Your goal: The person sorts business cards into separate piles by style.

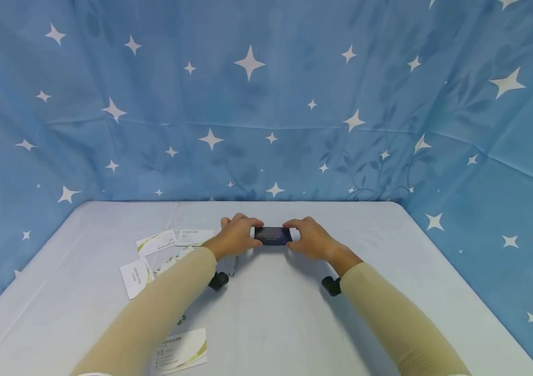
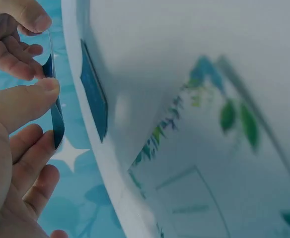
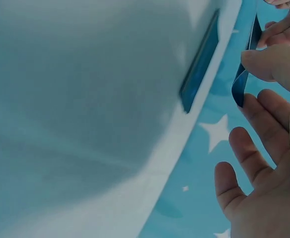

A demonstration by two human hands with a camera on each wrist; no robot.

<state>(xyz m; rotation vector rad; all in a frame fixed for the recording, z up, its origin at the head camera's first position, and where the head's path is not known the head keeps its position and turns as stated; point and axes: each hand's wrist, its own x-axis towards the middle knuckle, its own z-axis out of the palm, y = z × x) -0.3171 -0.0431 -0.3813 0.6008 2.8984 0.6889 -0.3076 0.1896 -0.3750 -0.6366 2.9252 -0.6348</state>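
A dark blue card (image 1: 273, 236) with faint print is held between both hands at the far middle of the table. My left hand (image 1: 234, 237) pinches its left end between thumb and fingers. At the right end my right hand (image 1: 311, 238) does the same. Both wrist views show the card (image 2: 55, 106) edge-on and slightly bent. On the table near it lies a flat dark blue piece (image 2: 94, 91), which looks like a card or a thin stack. The right wrist view shows this blue piece (image 3: 200, 64) apart from the right hand (image 3: 269, 144).
White cards with gold curves (image 1: 155, 242) lie spread on the left of the white table (image 1: 389, 313). Another such card (image 1: 182, 351) is near the front. A leaf-printed card (image 2: 194, 163) lies partly under the left forearm. Behind hangs a blue star-patterned curtain (image 1: 294, 156).
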